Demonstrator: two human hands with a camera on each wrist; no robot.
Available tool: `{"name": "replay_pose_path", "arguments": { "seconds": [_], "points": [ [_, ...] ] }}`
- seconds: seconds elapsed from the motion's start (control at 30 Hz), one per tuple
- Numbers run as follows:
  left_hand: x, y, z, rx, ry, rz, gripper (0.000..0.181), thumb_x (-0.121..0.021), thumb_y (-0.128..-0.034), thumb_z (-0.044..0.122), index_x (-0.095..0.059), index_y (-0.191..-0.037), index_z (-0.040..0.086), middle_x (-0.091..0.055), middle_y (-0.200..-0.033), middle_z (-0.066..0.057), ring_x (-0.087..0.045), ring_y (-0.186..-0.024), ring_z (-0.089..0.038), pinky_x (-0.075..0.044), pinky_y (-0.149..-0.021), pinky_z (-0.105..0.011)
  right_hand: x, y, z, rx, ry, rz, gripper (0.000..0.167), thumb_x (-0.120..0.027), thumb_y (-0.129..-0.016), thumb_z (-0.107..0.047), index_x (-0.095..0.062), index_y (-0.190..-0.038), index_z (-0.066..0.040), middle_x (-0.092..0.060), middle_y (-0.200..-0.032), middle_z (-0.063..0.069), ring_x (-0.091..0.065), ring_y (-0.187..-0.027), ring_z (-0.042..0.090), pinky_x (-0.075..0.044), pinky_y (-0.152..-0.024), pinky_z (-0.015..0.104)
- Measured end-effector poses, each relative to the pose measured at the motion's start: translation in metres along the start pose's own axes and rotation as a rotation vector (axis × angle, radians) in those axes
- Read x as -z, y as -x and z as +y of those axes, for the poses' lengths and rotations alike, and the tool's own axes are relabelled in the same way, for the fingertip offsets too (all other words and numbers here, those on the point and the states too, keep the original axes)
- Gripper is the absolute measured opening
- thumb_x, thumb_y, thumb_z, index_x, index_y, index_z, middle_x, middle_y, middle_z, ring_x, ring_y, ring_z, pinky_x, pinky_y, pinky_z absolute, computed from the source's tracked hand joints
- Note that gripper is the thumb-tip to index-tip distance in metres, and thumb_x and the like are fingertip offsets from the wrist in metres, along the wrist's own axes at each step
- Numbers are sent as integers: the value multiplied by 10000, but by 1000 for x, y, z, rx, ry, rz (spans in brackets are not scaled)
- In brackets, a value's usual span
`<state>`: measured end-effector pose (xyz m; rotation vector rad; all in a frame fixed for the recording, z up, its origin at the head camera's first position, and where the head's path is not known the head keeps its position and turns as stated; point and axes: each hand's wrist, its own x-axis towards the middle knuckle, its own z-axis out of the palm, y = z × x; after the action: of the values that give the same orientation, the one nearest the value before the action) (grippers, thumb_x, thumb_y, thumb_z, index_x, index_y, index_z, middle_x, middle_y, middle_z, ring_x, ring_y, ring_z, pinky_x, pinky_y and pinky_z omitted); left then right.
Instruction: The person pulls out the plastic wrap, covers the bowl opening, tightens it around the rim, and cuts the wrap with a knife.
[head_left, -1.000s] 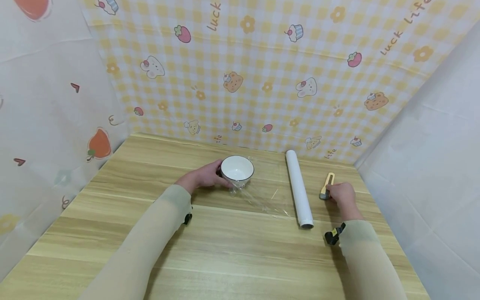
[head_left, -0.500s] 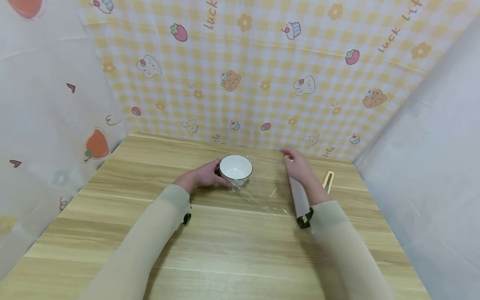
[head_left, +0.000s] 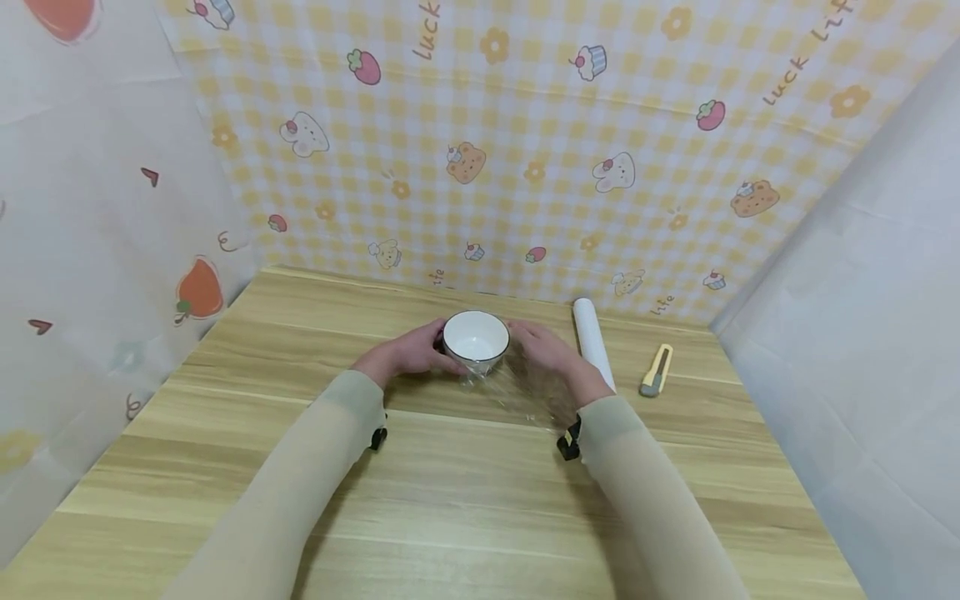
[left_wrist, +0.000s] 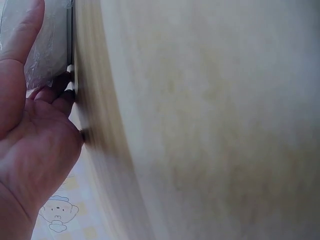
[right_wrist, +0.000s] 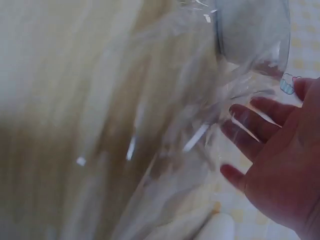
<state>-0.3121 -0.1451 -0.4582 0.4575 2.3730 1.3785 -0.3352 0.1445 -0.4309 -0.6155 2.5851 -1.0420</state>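
A white bowl (head_left: 476, 337) with a dark rim stands upright on the wooden table. Its left side is held by my left hand (head_left: 417, 348), thumb in front and fingers behind. In the left wrist view, crinkled clear film covers the side of the bowl (left_wrist: 50, 45). Cling film (head_left: 510, 396) trails from under the bowl to the right. My right hand (head_left: 547, 348) is at the bowl's right side. In the right wrist view its fingers (right_wrist: 252, 122) are loosely spread against the cling film (right_wrist: 165, 135), gripping nothing.
Behind my right forearm lies a white roll (head_left: 592, 337), its near end hidden. A yellow utility knife (head_left: 657, 371) lies further right on the table (head_left: 465, 517). Patterned cloth (head_left: 525, 125) hangs along the table's back edge, with pale cloth at both sides.
My right hand has let go of the utility knife, passed over the roll and come left to the bowl, lifting the film's right part. My left hand stays on the bowl.
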Motion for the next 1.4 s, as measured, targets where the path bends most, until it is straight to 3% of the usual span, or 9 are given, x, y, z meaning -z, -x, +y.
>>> {"name": "replay_pose_path", "arguments": {
  "seconds": [0.13, 0.23, 0.33, 0.53, 0.6, 0.83, 1.0, 1.17, 1.4],
  "points": [
    [0, 1, 2, 6, -3, 1, 1069, -940, -895, 242, -274, -1713, 71, -421, -1727, -197, -335, -1642, -389, -199, -1387, -550, 3, 8, 0, -30, -22, -27, 695, -416, -1163, -518, -423, -1677, -50, -481, -1696, 217, -405, -1615, 406, -325, -1344, 553],
    [2, 2, 1, 10, -5, 8, 1085, -948, -886, 251, -272, -1716, 75, -422, -1726, -197, -337, -1640, -391, -193, -1387, -553, 4, 12, 0, -39, -13, -103, 887, -652, -1069, -542, -311, -1718, -43, -445, -1705, 253, -425, -1593, 434, -366, -1319, 567],
    [5, 1, -1, 2, -13, 12, 1101, -949, -883, 264, -261, -1720, 65, -421, -1726, -210, -338, -1639, -402, -187, -1387, -562, -3, 11, -2, -10, 45, -148, 1053, -867, -922, -516, -319, -1720, -102, -468, -1694, 212, -442, -1583, 401, -379, -1310, 564],
    [6, 1, -1, -11, -9, 0, 1075, -939, -894, 241, -268, -1712, 55, -428, -1722, -214, -346, -1637, -397, -187, -1388, -554, -24, 8, -10, -58, 247, -66, 1271, -974, -749, -615, -303, -1738, -183, -441, -1697, 177, -344, -1600, 432, -202, -1347, 677],
    [5, 1, -1, -13, -11, -3, 1078, -939, -894, 240, -264, -1715, 57, -418, -1729, -209, -337, -1642, -393, -189, -1388, -547, -31, 6, -11, -85, 263, -31, 1248, -970, -755, -615, -333, -1721, -147, -437, -1678, 189, -328, -1581, 437, -165, -1340, 686],
    [2, 5, 5, -1, -24, 16, 1178, -988, -838, 283, -240, -1720, 58, -386, -1746, -193, -322, -1648, -382, -195, -1388, -547, -47, -1, -17, -108, 313, 124, 982, -973, -776, -539, -561, -1533, -68, -539, -1482, 205, -423, -1355, 402, -297, -1160, 604],
    [-3, 5, 8, -9, -83, 58, 1165, -1031, -775, 280, -314, -1663, 46, -457, -1665, -198, -427, -1568, -384, -263, -1367, -541, -49, 0, -25, -148, 328, 173, 940, -993, -746, -543, -625, -1480, -85, -551, -1427, 194, -414, -1298, 392, -301, -1116, 583],
    [-8, 4, 11, -19, -117, 101, 1103, -1038, -754, 271, -373, -1601, 32, -525, -1590, -198, -505, -1490, -377, -341, -1328, -542, -50, -2, -22, -126, 335, 136, 982, -973, -770, -571, -560, -1570, -178, -668, -1428, 149, -513, -1250, 397, -380, -1087, 583],
    [-12, 2, 12, 0, -116, 94, 1026, -1030, -769, 248, -419, -1566, 35, -550, -1569, -190, -509, -1491, -383, -320, -1341, -543, -30, 11, -21, -22, 117, -31, 1036, -997, -807, -418, -452, -1643, -139, -596, -1593, 116, -536, -1461, 351, -386, -1261, 568]
  ]
}}
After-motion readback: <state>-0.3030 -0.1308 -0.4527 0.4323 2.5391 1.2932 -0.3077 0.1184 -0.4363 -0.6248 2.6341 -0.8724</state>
